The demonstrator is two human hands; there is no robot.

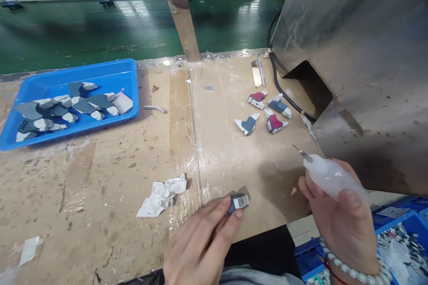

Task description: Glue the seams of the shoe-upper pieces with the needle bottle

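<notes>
Near the table's front edge, my left hand pinches a small grey and dark blue part between its fingertips, close to the table surface. On the right, my right hand is wrapped round a translucent white squeeze bottle, whose thin metal nozzle points up and to the left, above the table. Behind the hands lie several small shaped parts, among them a red and white one and a dark blue and white one. A crumpled white tissue rests left of my left hand.
A blue tray with several grey parts stands at the left. A metal housing with a black cable rises at the right. A green conveyor belt crosses behind an upright metal strip. Blue bins stand lower right.
</notes>
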